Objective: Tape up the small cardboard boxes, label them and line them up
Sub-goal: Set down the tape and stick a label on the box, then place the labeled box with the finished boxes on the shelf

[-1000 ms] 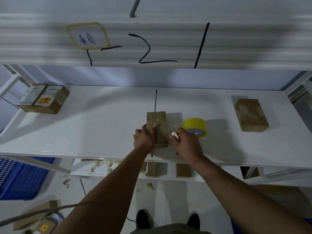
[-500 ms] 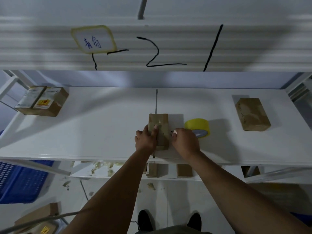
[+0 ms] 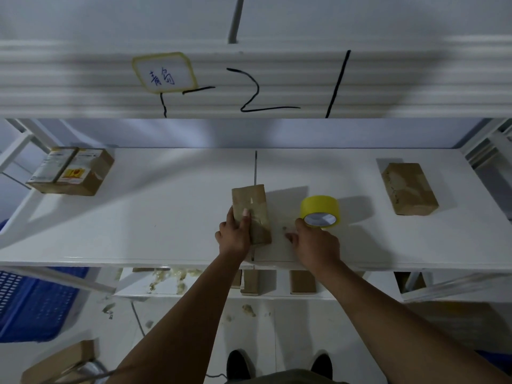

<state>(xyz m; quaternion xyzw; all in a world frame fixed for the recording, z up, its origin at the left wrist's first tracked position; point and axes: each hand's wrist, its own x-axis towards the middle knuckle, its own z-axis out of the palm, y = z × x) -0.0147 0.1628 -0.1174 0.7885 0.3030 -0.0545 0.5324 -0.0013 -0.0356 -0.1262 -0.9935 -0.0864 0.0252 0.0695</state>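
A small cardboard box (image 3: 249, 199) with clear tape on top lies lengthwise at the middle of the white shelf (image 3: 166, 217). My left hand (image 3: 234, 235) grips its near left side, thumb laid on the top. My right hand (image 3: 315, 245) rests on the shelf just right of the box, apart from it, fingers loose and holding nothing. Its index finger reaches the base of the yellow tape roll (image 3: 320, 210), which stands beside it.
Another plain brown box (image 3: 408, 188) lies at the shelf's right end. Two labelled boxes (image 3: 72, 171) sit at the left end. Brown boxes (image 3: 302, 281) stand on the lower shelf. A blue crate (image 3: 36, 303) is on the floor at left. The upper shelf edge (image 3: 277, 84) hangs overhead.
My right hand has left the box's right side and moved right to the tape roll. The left hand keeps its hold on the box.
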